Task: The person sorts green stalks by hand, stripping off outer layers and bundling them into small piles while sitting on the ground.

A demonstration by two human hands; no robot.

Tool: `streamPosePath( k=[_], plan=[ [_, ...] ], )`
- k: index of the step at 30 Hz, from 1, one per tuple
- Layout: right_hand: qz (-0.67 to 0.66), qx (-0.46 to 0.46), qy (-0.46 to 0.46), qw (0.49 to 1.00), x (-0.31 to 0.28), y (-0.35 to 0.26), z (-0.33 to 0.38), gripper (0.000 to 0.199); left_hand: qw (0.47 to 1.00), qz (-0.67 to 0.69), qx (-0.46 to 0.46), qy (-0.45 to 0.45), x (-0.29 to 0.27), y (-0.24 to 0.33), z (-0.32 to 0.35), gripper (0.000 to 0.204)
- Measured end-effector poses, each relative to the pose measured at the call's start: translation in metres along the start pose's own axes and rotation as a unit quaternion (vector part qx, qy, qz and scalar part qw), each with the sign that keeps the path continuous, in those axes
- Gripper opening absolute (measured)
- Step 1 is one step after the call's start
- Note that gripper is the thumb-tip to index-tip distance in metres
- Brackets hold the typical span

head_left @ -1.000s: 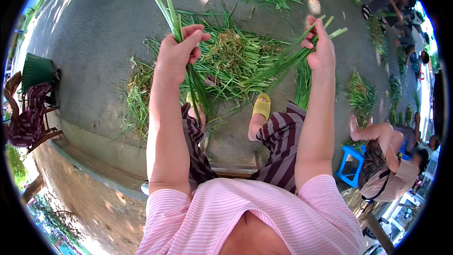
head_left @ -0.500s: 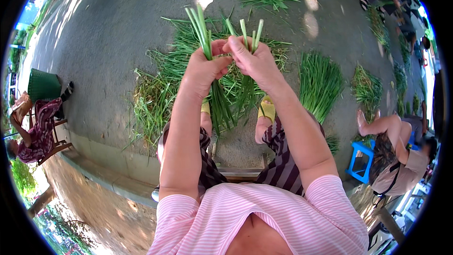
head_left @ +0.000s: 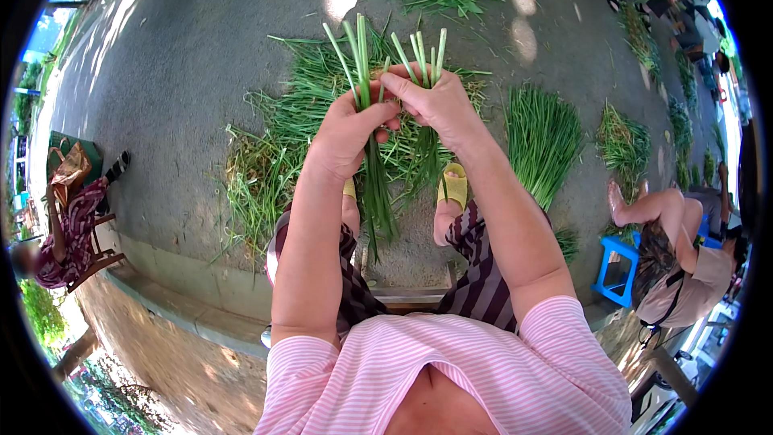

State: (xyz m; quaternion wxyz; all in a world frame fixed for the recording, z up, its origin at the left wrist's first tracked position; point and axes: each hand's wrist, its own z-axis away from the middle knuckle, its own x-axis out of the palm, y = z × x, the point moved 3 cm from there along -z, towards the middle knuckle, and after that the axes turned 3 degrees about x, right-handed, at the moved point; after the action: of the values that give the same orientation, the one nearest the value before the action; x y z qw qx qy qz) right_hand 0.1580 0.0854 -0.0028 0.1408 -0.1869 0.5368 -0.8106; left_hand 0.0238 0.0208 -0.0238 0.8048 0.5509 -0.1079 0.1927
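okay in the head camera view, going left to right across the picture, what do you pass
Seated person in patterned clothes → loose green stalks on the ground → left hand holding a bunch of stalks → right hand → tidy laid-out bundle → blue stool → crouching person.

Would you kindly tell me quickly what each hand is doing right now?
Left hand: closed on a bunch of green stalks.
Right hand: closed, pinching stalk ends.
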Motion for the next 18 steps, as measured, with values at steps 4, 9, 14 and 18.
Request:
streamPosePath(
  k=[4, 9, 14, 18],
  plan=[
    [-0.078, 0.000, 0.028, 0.997, -0.012, 0.003, -0.008, 0.025, 0.996, 0.081, 0.007, 0.025, 0.009, 0.010, 0.004, 0.026],
    [-0.128, -0.034, 0.076, 0.988, -0.048, -0.006, -0.020, 0.021, 0.992, -0.030, 0.037, 0.116, -0.015, 0.006, 0.000, 0.022],
    [-0.185, -0.074, 0.170, 0.965, -0.098, -0.020, -0.018, 0.017, 0.927, -0.257, 0.103, 0.252, -0.030, 0.029, 0.009, 0.019],
    [-0.219, -0.098, 0.188, 0.952, -0.126, -0.021, -0.018, 0.016, 0.904, -0.311, 0.140, 0.257, -0.038, 0.031, 0.007, 0.018]
  ],
)
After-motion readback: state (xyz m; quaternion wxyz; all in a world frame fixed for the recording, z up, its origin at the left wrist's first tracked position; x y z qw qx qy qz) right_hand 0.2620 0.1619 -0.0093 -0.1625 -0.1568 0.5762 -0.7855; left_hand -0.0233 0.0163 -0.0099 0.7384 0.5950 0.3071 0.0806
